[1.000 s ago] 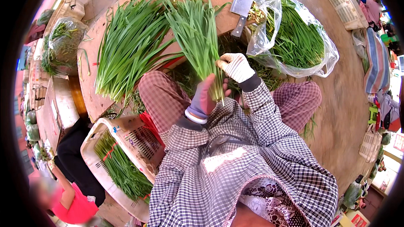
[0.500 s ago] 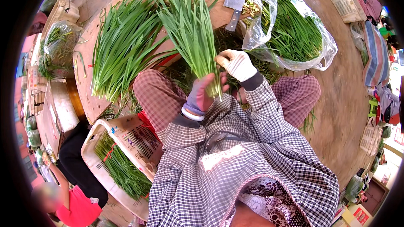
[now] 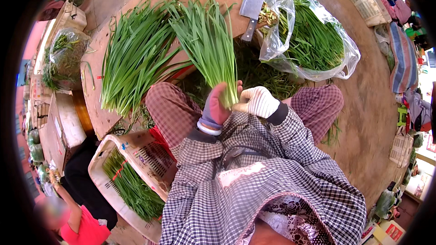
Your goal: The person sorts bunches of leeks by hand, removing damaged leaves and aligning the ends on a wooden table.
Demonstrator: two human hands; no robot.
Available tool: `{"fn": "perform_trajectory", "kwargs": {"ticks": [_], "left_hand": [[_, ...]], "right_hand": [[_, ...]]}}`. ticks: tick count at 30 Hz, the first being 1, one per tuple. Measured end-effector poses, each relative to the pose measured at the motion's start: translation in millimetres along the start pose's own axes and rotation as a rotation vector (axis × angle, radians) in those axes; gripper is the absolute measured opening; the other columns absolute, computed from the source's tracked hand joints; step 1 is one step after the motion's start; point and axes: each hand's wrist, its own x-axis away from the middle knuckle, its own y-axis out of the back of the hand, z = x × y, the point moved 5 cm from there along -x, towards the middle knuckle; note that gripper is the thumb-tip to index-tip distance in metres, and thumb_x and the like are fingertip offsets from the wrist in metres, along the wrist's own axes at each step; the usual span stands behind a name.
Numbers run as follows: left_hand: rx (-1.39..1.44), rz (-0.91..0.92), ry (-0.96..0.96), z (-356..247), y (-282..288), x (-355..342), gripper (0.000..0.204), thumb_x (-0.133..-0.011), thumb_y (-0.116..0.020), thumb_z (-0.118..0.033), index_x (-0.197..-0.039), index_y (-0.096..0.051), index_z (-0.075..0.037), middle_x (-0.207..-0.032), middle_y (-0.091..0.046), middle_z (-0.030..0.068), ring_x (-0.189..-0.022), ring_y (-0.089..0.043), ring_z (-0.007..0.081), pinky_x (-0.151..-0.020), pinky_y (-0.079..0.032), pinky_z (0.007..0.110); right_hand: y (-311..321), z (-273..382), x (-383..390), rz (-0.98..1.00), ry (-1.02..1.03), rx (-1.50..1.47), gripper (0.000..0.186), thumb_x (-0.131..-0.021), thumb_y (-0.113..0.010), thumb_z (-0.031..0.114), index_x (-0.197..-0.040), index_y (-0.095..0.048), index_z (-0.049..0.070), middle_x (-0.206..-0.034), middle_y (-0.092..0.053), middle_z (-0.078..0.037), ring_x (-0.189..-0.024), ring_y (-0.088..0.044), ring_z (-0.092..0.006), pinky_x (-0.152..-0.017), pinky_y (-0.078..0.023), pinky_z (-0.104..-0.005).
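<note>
A bunch of garlic chives [image 3: 210,47] rests in my left hand [image 3: 215,108], which wears a purple and pink glove and is closed round the pale stem ends. The leaves fan out away from me. My right hand [image 3: 260,102], in a white striped glove, pinches at the stem ends beside the left hand. What exactly lies between its fingertips is too small to make out. A larger pile of garlic chives [image 3: 132,59] lies just left of the held bunch on a round wooden board [image 3: 97,117].
A cleaver [image 3: 252,5] lies on the board's right side. Beyond it is a clear plastic bag [image 3: 278,50] of cut chives. A white crate [image 3: 102,172] with tied chives stands at my left. Trimmings [image 3: 268,79] lie between my knees. A person in pink [image 3: 84,227] is at lower left.
My right hand has moved down along the bunch to the stem tips. The left hand still holds the bunch in nearly the same place. The view has shifted slightly.
</note>
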Motion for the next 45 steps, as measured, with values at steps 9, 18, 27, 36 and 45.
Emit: {"fn": "perform_trajectory", "kwargs": {"ticks": [9, 18, 27, 36, 45], "left_hand": [[0.006, -0.172, 0.013, 7, 36, -4, 0.030, -0.096, -0.049, -0.029, -0.110, -0.059, -0.005, -0.103, -0.065, 0.0100, -0.097, -0.062, 0.0243, -0.086, -0.050, 0.040], [0.056, -0.159, 0.007, 13, 36, -8, 0.037, -0.095, -0.050, -0.033, -0.112, -0.058, -0.001, -0.107, -0.064, 0.0139, -0.101, -0.061, 0.0268, -0.090, -0.048, 0.041], [0.009, -0.127, 0.004, 12, 26, -8, 0.034, -0.096, -0.049, -0.032, -0.115, -0.059, -0.005, -0.109, -0.064, 0.0098, -0.104, -0.060, 0.0235, -0.092, -0.047, 0.039], [-0.063, -0.036, -0.021, 10, 19, -5, 0.032, -0.097, -0.047, -0.030, -0.113, -0.060, -0.005, -0.109, -0.064, 0.0085, -0.101, -0.061, 0.0199, -0.090, -0.047, 0.035], [-0.277, -0.255, -0.070, 2, 8, -4, 0.023, -0.093, -0.060, -0.023, -0.095, -0.063, 0.000, -0.081, -0.065, 0.0047, -0.067, -0.060, 0.0142, -0.058, -0.049, 0.027]], "right_hand": [[-9, 16, -37, -0.103, -0.022, 0.122, 0.043, -0.072, -0.073, 0.045, -0.066, -0.064, 0.004, -0.058, -0.059, -0.016, -0.055, -0.061, -0.0287, -0.053, -0.048, -0.0386], [-24, 2, -31, -0.323, 0.034, -0.237, 0.022, -0.075, -0.072, 0.022, -0.075, -0.067, 0.000, -0.063, -0.063, -0.015, -0.055, -0.063, -0.0235, -0.053, -0.050, -0.0329], [-16, 9, -31, -0.377, 0.047, -0.126, 0.020, -0.076, -0.071, 0.018, -0.078, -0.066, -0.001, -0.064, -0.063, -0.016, -0.056, -0.063, -0.0234, -0.053, -0.050, -0.0330], [-21, 2, -34, -0.288, 0.047, -0.251, 0.015, -0.076, -0.068, 0.013, -0.079, -0.065, -0.002, -0.065, -0.063, -0.015, -0.057, -0.062, -0.0196, -0.054, -0.050, -0.0316], [-4, 6, -33, 0.005, -0.084, -0.398, 0.016, -0.081, -0.063, 0.009, -0.086, -0.067, -0.006, -0.064, -0.065, -0.011, -0.056, -0.063, -0.0152, -0.054, -0.052, -0.0286]]}}
